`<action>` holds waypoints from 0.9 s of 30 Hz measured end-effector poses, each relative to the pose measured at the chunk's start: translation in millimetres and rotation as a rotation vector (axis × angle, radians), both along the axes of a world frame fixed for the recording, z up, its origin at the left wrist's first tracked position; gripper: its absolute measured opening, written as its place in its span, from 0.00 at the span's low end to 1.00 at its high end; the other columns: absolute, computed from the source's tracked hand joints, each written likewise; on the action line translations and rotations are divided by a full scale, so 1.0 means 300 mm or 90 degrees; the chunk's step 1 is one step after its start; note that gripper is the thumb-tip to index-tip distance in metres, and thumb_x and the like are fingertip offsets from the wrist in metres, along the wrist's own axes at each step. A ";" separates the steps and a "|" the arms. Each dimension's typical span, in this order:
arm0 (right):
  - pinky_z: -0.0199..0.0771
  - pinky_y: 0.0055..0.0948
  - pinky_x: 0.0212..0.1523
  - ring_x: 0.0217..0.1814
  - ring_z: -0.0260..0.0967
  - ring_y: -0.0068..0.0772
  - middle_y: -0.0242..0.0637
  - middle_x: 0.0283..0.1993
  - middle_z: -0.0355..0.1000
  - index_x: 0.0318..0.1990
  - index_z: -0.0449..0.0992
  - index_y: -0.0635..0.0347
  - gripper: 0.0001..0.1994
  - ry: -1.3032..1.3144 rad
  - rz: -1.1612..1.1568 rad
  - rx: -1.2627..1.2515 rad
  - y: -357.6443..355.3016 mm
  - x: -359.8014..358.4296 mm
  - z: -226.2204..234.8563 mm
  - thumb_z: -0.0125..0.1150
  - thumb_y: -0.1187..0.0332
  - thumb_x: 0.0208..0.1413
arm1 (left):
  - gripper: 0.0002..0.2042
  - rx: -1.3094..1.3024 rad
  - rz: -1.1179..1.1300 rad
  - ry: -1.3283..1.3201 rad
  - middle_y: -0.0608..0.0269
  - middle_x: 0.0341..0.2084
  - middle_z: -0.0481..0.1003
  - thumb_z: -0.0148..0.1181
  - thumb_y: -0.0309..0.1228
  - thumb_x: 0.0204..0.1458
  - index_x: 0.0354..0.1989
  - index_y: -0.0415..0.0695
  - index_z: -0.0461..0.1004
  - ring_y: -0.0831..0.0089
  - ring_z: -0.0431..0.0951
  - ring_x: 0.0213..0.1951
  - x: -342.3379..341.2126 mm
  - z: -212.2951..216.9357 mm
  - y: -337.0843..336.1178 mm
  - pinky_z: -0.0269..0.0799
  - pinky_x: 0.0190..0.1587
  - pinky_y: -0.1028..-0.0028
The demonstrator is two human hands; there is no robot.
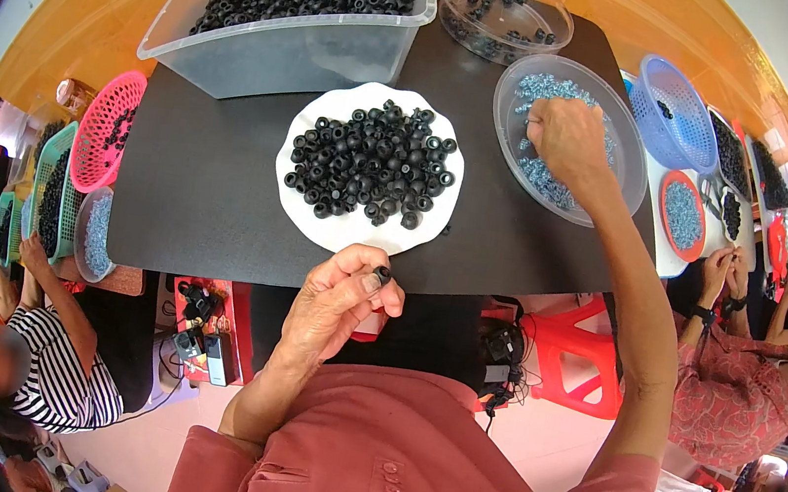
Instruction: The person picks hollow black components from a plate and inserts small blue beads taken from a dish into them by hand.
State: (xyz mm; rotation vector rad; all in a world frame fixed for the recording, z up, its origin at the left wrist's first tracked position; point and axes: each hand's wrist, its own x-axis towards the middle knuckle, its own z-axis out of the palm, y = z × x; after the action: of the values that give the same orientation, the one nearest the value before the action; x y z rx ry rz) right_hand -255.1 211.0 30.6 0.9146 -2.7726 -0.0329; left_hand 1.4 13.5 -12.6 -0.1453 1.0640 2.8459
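At the near edge of the black mat: my left hand [339, 301] was raised just off the mat's [214, 173] front border, over my lap.
Left hand, state: my fingers were curled narrow, with thumb and forefinger pinched on one small black ring-shaped grommet [381, 273].
Right hand, place: my right hand [567, 139] reached forward and rested inside the round clear bowl [621, 181] at the right of the mat.
Right hand, state: my fingers were bent down into the small silvery-blue metal pieces [537, 180] in that bowl; I could not tell whether they gripped any.
White plate: a round white plate [356, 228] lay at the mat's centre, between my two hands, heaped with loose black grommets [371, 158].
Large bin: a clear rectangular tub [270, 55], full of the same black parts, stood behind the plate, to the left.
Rear bowl: a second clear round bowl [504, 12] with a few black parts sat behind the metal-piece bowl.
Left margin: a pink basket [105, 133] stood on edge just beside the mat.
Right margin: a blue basket [672, 113] lay just beyond the metal-piece bowl.
Neighbours: a person in a striped top [69, 372] sat at my left; another person's hands [727, 270] worked at my right.
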 end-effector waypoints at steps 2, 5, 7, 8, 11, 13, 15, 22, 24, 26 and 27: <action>0.64 0.47 0.34 0.30 0.71 0.49 0.45 0.23 0.73 0.25 0.76 0.57 0.05 -0.026 -0.005 0.001 -0.002 -0.003 0.006 0.59 0.68 0.42 | 0.08 -0.003 0.002 0.001 0.58 0.26 0.74 0.47 0.25 0.58 0.43 0.37 0.68 0.70 0.74 0.32 0.002 -0.004 -0.003 0.69 0.40 0.72; 0.67 0.44 0.32 0.29 0.72 0.48 0.46 0.22 0.73 0.24 0.75 0.60 0.04 0.010 0.028 -0.083 -0.007 0.014 0.003 0.61 0.70 0.41 | 0.08 0.000 0.003 0.000 0.58 0.26 0.74 0.47 0.25 0.58 0.43 0.37 0.67 0.70 0.74 0.32 0.004 -0.004 -0.005 0.70 0.40 0.72; 0.68 0.38 0.31 0.27 0.72 0.42 0.43 0.21 0.72 0.25 0.74 0.61 0.04 -0.046 0.030 -0.220 -0.003 0.031 0.015 0.60 0.72 0.40 | 0.08 0.007 -0.003 0.001 0.57 0.27 0.74 0.47 0.26 0.58 0.44 0.37 0.67 0.70 0.74 0.32 0.001 0.001 -0.001 0.70 0.40 0.72; 0.69 0.32 0.30 0.26 0.72 0.36 0.41 0.20 0.71 0.25 0.73 0.61 0.04 -0.101 0.022 -0.356 -0.004 0.050 0.027 0.60 0.73 0.40 | 0.09 0.008 -0.009 -0.003 0.56 0.27 0.74 0.47 0.26 0.59 0.45 0.37 0.67 0.71 0.74 0.32 -0.002 0.000 0.001 0.70 0.40 0.73; 0.67 0.20 0.27 0.24 0.69 0.21 0.35 0.18 0.68 0.25 0.70 0.61 0.04 -0.368 0.105 -0.534 -0.068 0.181 0.082 0.59 0.77 0.40 | 0.10 0.033 0.008 0.003 0.56 0.28 0.74 0.47 0.26 0.59 0.46 0.36 0.66 0.71 0.74 0.32 0.004 -0.017 0.001 0.70 0.40 0.73; 0.65 0.16 0.27 0.24 0.65 0.14 0.32 0.20 0.67 0.26 0.70 0.61 0.05 -0.393 0.200 -0.504 -0.107 0.301 0.105 0.59 0.78 0.40 | 0.10 0.029 0.016 -0.002 0.56 0.28 0.74 0.47 0.26 0.59 0.47 0.36 0.66 0.71 0.74 0.32 0.002 -0.023 0.001 0.71 0.41 0.73; 0.66 0.21 0.27 0.22 0.67 0.22 0.34 0.20 0.67 0.26 0.69 0.61 0.06 -0.419 0.258 -0.463 -0.135 0.393 0.095 0.59 0.78 0.40 | 0.10 0.052 0.018 0.000 0.56 0.28 0.74 0.46 0.26 0.59 0.47 0.36 0.66 0.71 0.74 0.33 0.002 -0.015 0.005 0.71 0.41 0.74; 0.62 0.36 0.34 0.30 0.65 0.41 0.38 0.25 0.64 0.30 0.66 0.61 0.07 -0.285 0.417 -0.362 -0.182 0.511 0.077 0.57 0.76 0.44 | 0.08 -0.010 0.027 0.007 0.59 0.29 0.74 0.46 0.25 0.59 0.43 0.35 0.68 0.77 0.75 0.33 0.002 -0.001 -0.004 0.72 0.41 0.77; 0.62 0.36 0.35 0.30 0.65 0.40 0.37 0.25 0.63 0.30 0.67 0.61 0.06 -0.264 0.429 -0.361 -0.181 0.510 0.066 0.57 0.76 0.44 | 0.08 -0.022 0.029 0.007 0.59 0.29 0.74 0.46 0.25 0.59 0.43 0.35 0.68 0.77 0.76 0.33 0.005 0.005 -0.006 0.72 0.40 0.77; 0.62 0.35 0.35 0.30 0.65 0.40 0.37 0.24 0.63 0.30 0.67 0.61 0.06 -0.242 0.442 -0.360 -0.183 0.511 0.060 0.57 0.76 0.45 | 0.07 -0.035 0.032 0.008 0.59 0.29 0.75 0.47 0.24 0.59 0.43 0.35 0.68 0.77 0.76 0.33 0.009 0.010 -0.005 0.72 0.40 0.77; 0.62 0.35 0.35 0.30 0.64 0.39 0.37 0.25 0.63 0.30 0.67 0.61 0.05 -0.221 0.447 -0.365 -0.184 0.512 0.060 0.56 0.75 0.45 | 0.07 -0.047 0.039 0.003 0.59 0.29 0.75 0.47 0.24 0.59 0.43 0.35 0.68 0.76 0.76 0.33 0.011 0.012 -0.004 0.73 0.40 0.78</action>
State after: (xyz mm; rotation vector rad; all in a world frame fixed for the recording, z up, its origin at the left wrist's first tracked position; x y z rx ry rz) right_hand -101.6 155.8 48.4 1.7439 -2.3163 1.0462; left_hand 4.8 12.3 -9.1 -0.1812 1.1873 2.8630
